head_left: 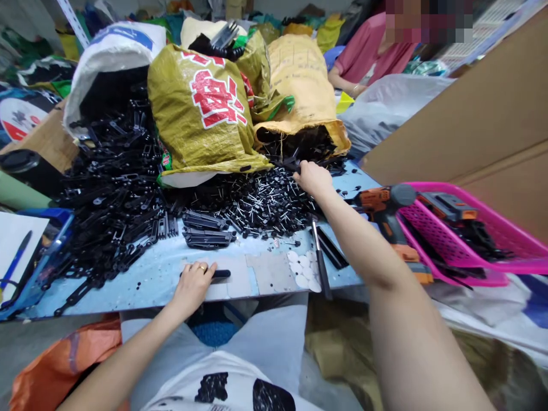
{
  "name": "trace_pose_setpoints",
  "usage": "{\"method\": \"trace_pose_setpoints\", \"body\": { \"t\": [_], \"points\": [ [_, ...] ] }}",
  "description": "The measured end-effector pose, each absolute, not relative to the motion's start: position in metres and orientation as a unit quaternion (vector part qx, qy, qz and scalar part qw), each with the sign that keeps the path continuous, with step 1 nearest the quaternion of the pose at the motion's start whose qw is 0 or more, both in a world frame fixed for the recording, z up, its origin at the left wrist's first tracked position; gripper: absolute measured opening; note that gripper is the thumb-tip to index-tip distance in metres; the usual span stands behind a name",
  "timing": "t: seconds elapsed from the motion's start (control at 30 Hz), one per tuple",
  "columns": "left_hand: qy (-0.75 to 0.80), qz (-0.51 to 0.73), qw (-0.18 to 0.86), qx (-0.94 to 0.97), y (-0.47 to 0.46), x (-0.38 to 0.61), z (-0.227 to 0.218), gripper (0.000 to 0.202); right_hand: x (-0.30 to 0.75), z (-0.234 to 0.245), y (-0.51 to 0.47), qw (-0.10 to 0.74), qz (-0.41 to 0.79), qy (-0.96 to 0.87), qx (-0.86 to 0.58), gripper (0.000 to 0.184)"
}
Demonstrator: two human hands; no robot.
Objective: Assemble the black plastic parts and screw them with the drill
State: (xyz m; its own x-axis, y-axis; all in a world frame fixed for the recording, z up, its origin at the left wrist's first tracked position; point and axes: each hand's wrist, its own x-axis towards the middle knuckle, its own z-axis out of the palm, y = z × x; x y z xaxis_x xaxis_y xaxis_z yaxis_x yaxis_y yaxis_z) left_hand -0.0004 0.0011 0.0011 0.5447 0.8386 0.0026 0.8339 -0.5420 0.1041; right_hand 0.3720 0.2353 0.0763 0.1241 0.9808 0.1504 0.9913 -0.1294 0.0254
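Observation:
My left hand (pixel 194 285) rests at the table's front edge, its fingers closed round a short black plastic part (pixel 221 274) that pokes out to the right. My right hand (pixel 315 178) reaches far forward to the mouth of the orange-yellow sack (pixel 299 80), fingers curled on a dark plastic piece (pixel 291 165) at the fingertips. Below that hand spreads a heap of small black pins with metal shafts (pixel 265 200). A few long black parts (pixel 208 229) lie stacked between the heap and my left hand. The hammer (pixel 319 257) lies right of the light work patches.
A large pile of black plastic parts (pixel 115 188) spills from a white sack (pixel 115 45) at left. A yellow-green sack (pixel 201 114) stands mid-table. At right are a cordless drill (pixel 385 211), a pink basket (pixel 509 228) and cardboard (pixel 466 108). Another person (pixel 368 51) sits across.

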Motion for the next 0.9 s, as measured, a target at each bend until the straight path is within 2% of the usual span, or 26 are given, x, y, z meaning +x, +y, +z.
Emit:
{"method": "trace_pose_setpoints", "body": {
  "t": [0.1, 0.17, 0.23, 0.4, 0.47, 0.53, 0.6, 0.77, 0.9],
  "points": [
    [0.448, 0.046, 0.11, 0.886, 0.007, 0.003, 0.003, 0.037, 0.337, 0.08, 0.141, 0.061, -0.008, -0.796, -0.602, 0.041],
    [0.423, 0.047, 0.155, 0.891, 0.012, 0.006, 0.006, 0.036, 0.31, 0.069, 0.079, 0.038, 0.105, -0.899, -0.424, 0.038],
    [0.407, 0.04, 0.187, 0.893, 0.016, 0.008, 0.009, 0.036, 0.285, 0.05, 0.03, 0.01, 0.157, -0.925, -0.345, 0.038],
    [0.403, 0.018, 0.201, 0.893, 0.019, 0.013, 0.019, 0.038, 0.249, 0.009, -0.013, -0.021, 0.123, -0.914, -0.387, 0.041],
    [0.406, 0.015, 0.197, 0.892, 0.017, 0.015, 0.022, 0.049, 0.244, 0.007, -0.013, -0.03, 0.121, -0.904, -0.41, 0.041],
    [0.411, 0.019, 0.191, 0.891, 0.015, 0.016, 0.022, 0.063, 0.241, 0.01, -0.013, -0.042, 0.119, -0.896, -0.426, 0.041],
    [0.413, 0.029, 0.188, 0.891, 0.013, 0.015, 0.02, 0.068, 0.238, 0.016, -0.016, -0.047, 0.103, -0.892, -0.439, 0.042],
    [0.415, 0.078, 0.185, 0.888, 0.011, 0.007, 0.014, 0.059, 0.23, 0.035, -0.024, -0.038, 0.031, -0.896, -0.442, 0.042],
    [0.396, 0.118, 0.176, 0.894, 0.01, 0.001, 0.012, 0.063, 0.224, 0.051, -0.024, -0.058, 0.026, -0.893, -0.445, 0.039]
  ]
}}
